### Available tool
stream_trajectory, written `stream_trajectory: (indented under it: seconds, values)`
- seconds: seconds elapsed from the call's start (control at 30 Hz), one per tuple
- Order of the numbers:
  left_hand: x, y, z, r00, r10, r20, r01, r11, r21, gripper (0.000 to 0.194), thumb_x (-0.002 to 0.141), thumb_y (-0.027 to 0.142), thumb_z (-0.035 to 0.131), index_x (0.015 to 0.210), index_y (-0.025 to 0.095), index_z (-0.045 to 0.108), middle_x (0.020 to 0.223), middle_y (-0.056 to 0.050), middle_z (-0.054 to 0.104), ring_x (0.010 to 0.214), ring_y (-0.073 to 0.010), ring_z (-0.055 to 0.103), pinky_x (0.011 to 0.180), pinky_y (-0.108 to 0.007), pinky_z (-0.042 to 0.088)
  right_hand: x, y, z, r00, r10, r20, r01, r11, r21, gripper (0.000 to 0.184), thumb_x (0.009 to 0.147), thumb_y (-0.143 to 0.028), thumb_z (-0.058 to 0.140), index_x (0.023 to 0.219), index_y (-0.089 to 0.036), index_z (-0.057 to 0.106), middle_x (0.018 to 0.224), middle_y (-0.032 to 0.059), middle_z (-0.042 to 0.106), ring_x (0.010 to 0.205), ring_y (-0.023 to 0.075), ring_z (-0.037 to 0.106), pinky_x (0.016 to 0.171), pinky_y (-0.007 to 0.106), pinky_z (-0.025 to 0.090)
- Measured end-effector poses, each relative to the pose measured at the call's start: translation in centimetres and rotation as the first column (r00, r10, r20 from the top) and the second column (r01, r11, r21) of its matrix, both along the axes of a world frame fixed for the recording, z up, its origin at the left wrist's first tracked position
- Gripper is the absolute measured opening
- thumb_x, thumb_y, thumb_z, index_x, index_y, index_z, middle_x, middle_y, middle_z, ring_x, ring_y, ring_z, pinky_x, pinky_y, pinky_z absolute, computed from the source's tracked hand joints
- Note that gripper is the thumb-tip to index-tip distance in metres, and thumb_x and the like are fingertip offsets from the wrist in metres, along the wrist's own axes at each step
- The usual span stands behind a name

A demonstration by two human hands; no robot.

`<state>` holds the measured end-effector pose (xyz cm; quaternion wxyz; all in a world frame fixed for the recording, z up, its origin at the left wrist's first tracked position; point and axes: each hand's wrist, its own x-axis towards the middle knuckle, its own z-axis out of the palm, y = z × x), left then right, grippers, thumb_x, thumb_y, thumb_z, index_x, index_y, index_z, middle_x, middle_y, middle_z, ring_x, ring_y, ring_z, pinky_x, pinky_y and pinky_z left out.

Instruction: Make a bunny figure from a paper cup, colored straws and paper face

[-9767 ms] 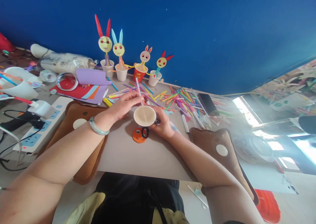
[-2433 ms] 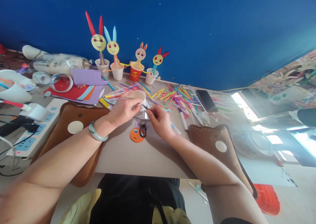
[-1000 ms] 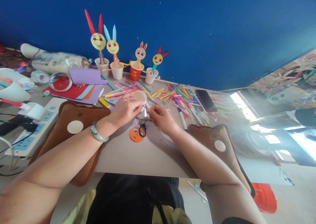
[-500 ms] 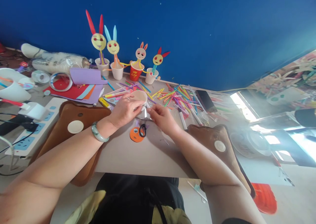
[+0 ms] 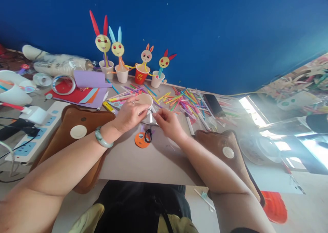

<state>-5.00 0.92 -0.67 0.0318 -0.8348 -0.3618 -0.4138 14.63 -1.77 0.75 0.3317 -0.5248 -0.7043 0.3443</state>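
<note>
My left hand [image 5: 132, 112], with a ring and a jade-coloured bangle, is closed round the side of a white paper cup [image 5: 146, 99] that stands mouth up on the table. Opposite it, the bent fingers of my right hand [image 5: 167, 123] pinch something thin and small by the cup's near side; I cannot make out what. Just below the hands lies an orange paper disc [image 5: 140, 142] with an eye drawn on it. A black loop [image 5: 148, 136], like a scissor handle, covers its upper right edge.
Paper-cup rabbit figures [image 5: 122, 74] line the blue wall. Coloured sticks [image 5: 184, 103] are scattered behind the cup, near a phone [image 5: 214, 105]. Brown pads [image 5: 74, 147] lie under my forearms. At left are a power strip [image 5: 38, 133], coloured paper [image 5: 89, 79] and a tape roll [image 5: 63, 85].
</note>
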Motion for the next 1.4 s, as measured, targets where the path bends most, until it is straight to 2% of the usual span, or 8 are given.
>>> stream_trajectory:
  seconds: [0.1, 0.3, 0.53, 0.77, 0.93, 1.1, 1.27, 1.4]
  values:
    - [0.0, 0.0, -0.1, 1.000, 0.000, 0.007, 0.000, 0.999, 0.033, 0.022, 0.095, 0.016, 0.051, 0.093, 0.022, 0.072, 0.070, 0.001, 0.074, 0.063, -0.0165, 0.064, 0.102, -0.039, 0.049, 0.0, 0.1, 0.1, 0.998, 0.017, -0.065, -0.021, 0.997, -0.072, 0.043, 0.093, -0.062, 0.051, 0.076, -0.023, 0.048, 0.057, -0.0037, 0.051, 0.050, 0.0115, 0.040, 0.051, 0.025, 0.031]
    - [-0.3, 0.0, -0.1, 0.999, -0.009, -0.039, 0.009, 1.000, -0.003, 0.022, 0.096, 0.018, 0.050, 0.093, 0.022, 0.071, 0.072, 0.001, 0.074, 0.064, -0.0170, 0.064, 0.102, -0.039, 0.049, 0.0, -0.9, -0.1, 0.920, -0.186, 0.346, 0.039, 0.919, 0.393, 0.036, 0.098, -0.050, 0.048, 0.077, -0.021, 0.055, 0.077, 0.0080, 0.065, 0.065, 0.0166, 0.053, 0.057, 0.029, 0.027]
    - [0.0, 0.0, 0.0, 1.000, -0.004, 0.002, 0.004, 1.000, -0.020, 0.024, 0.097, 0.019, 0.049, 0.093, 0.023, 0.072, 0.072, 0.001, 0.074, 0.066, -0.0173, 0.067, 0.105, -0.041, 0.048, 0.0, 0.1, 0.0, 0.997, 0.010, -0.074, -0.015, 0.998, -0.065, 0.041, 0.093, -0.060, 0.053, 0.074, -0.024, 0.048, 0.057, -0.0042, 0.049, 0.052, 0.0124, 0.041, 0.053, 0.026, 0.033]
    - [-0.2, -0.1, 0.3, 0.999, 0.047, 0.023, -0.047, 0.999, -0.015, 0.020, 0.095, 0.019, 0.053, 0.086, 0.023, 0.070, 0.070, 0.002, 0.073, 0.061, -0.0166, 0.064, 0.105, -0.043, 0.046, 0.1, -0.6, 0.4, 0.979, -0.111, 0.173, 0.072, 0.974, 0.215, 0.024, 0.091, -0.045, 0.057, 0.083, -0.023, 0.056, 0.066, -0.0010, 0.060, 0.060, 0.0142, 0.048, 0.062, 0.028, 0.034]
    - [-0.4, 0.3, 0.0, 0.970, 0.153, 0.189, -0.143, 0.988, -0.063, 0.015, 0.094, 0.025, 0.057, 0.089, 0.023, 0.071, 0.075, 0.000, 0.076, 0.069, -0.0184, 0.068, 0.104, -0.043, 0.048, 0.3, -0.2, 0.2, 0.985, -0.162, 0.055, 0.142, 0.953, 0.267, 0.028, 0.083, -0.049, 0.068, 0.083, -0.023, 0.055, 0.068, -0.0027, 0.059, 0.061, 0.0133, 0.047, 0.060, 0.027, 0.037]
    - [-0.3, 0.3, 0.3, 0.939, 0.067, 0.339, 0.018, 0.971, -0.240, 0.020, 0.091, 0.037, 0.064, 0.090, 0.019, 0.073, 0.083, -0.004, 0.077, 0.077, -0.0181, 0.069, 0.079, -0.032, 0.057, 0.7, 0.5, -0.8, 0.979, -0.204, 0.017, 0.183, 0.908, 0.376, 0.037, 0.082, -0.050, 0.069, 0.075, -0.025, 0.043, 0.068, -0.0033, 0.050, 0.064, 0.0145, 0.045, 0.061, 0.028, 0.040]
    - [0.0, -0.4, 1.1, 0.907, -0.014, 0.421, 0.187, 0.908, -0.374, 0.025, 0.092, 0.040, 0.064, 0.089, 0.017, 0.073, 0.086, -0.003, 0.077, 0.078, -0.0171, 0.071, 0.073, -0.028, 0.057, 1.2, 1.2, -1.4, 0.990, -0.108, 0.086, 0.039, 0.815, 0.578, 0.046, 0.082, -0.054, 0.073, 0.073, -0.026, 0.037, 0.106, 0.0105, 0.064, 0.099, 0.0255, 0.059, 0.085, 0.042, 0.051]
    - [0.2, -0.9, 1.4, 0.910, -0.117, 0.397, 0.272, 0.892, -0.361, 0.025, 0.091, 0.042, 0.066, 0.089, 0.018, 0.074, 0.085, -0.003, 0.077, 0.077, -0.0166, 0.071, 0.075, -0.028, 0.057, 1.2, 1.4, -1.6, 0.993, 0.014, 0.114, -0.073, 0.845, 0.530, 0.043, 0.086, -0.049, 0.071, 0.072, -0.026, 0.038, 0.118, 0.0133, 0.068, 0.108, 0.0278, 0.062, 0.092, 0.046, 0.050]
